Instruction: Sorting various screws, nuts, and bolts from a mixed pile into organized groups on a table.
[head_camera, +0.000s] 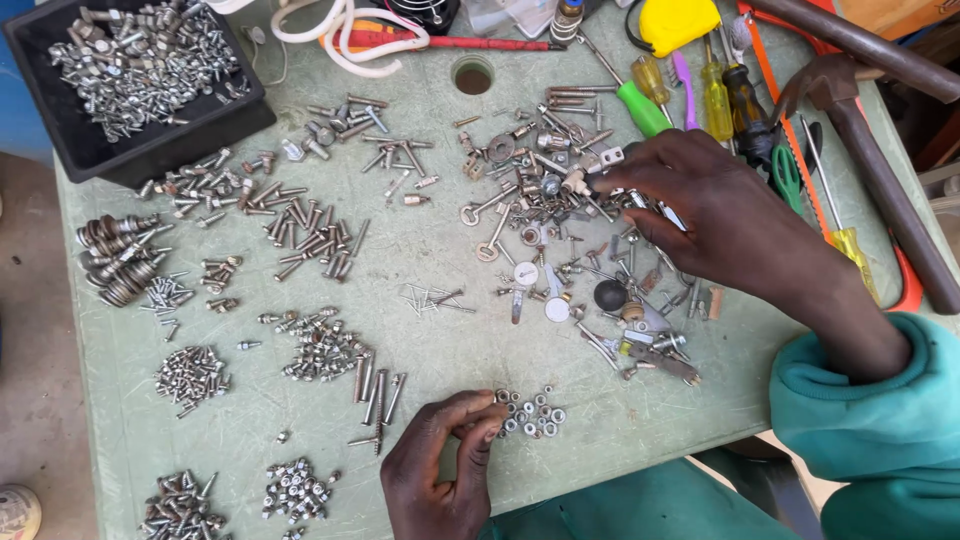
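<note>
My right hand (715, 205) reaches over a mixed heap of bolts, keys and small metal parts (560, 210) in the middle of the pale green table (430, 260), with its fingertips down among the pieces. What it pinches, if anything, I cannot make out. My left hand (445, 465) rests at the near edge with its fingers curled together, touching a small cluster of nuts and washers (530, 412). Whether a nut sits between its fingertips is hidden.
Sorted piles of screws and bolts (310, 225) cover the left half. A black tray of screws (140, 70) stands at the far left corner. Screwdrivers (715, 95), a yellow tape measure (675, 22), a hammer (870, 130) and a saw lie at the far right.
</note>
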